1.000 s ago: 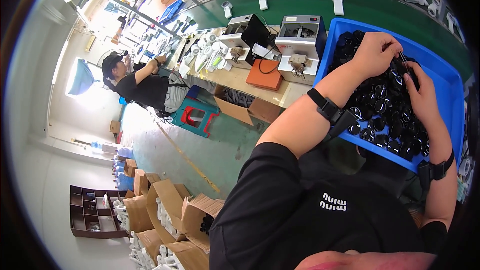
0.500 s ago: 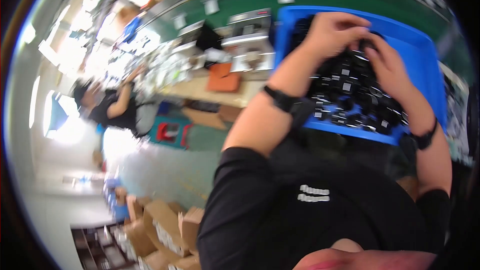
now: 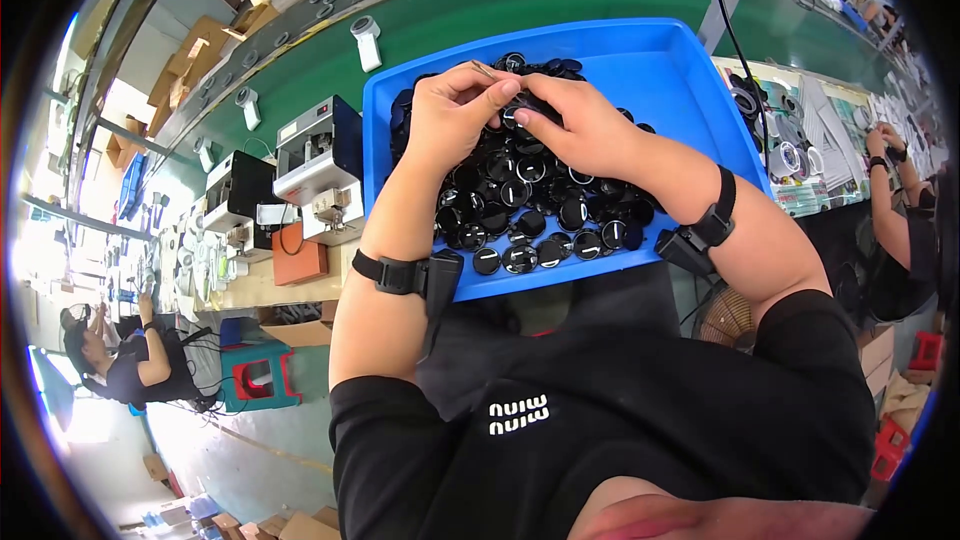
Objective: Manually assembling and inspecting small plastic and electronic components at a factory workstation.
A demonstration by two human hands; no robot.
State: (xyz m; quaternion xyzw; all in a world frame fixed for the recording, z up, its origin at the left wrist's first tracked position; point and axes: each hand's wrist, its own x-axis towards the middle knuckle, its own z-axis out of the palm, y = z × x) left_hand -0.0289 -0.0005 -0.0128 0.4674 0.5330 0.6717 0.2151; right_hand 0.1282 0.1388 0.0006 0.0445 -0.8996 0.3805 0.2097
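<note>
Over a blue tray, my left hand and my right hand meet at the fingertips, both closed. A glossy black round piece shows at my right fingertips, partly covered by them. Something thin and narrow sticks out at my left fingers; its kind is too small to tell. Beneath both hands lies a heap of shiny black round pieces, disc-like and loose, filling the tray's left and middle part.
Left of the tray stand two small white-and-black machines and an orange box. Beyond runs a green conveyor belt with white handled parts. A worker sits at far left, another person at right. A dark cable hangs behind.
The head view has swung round and sharpened, so the tray now sits further left in it. My hands stay together at the fingertips above the black pieces.
</note>
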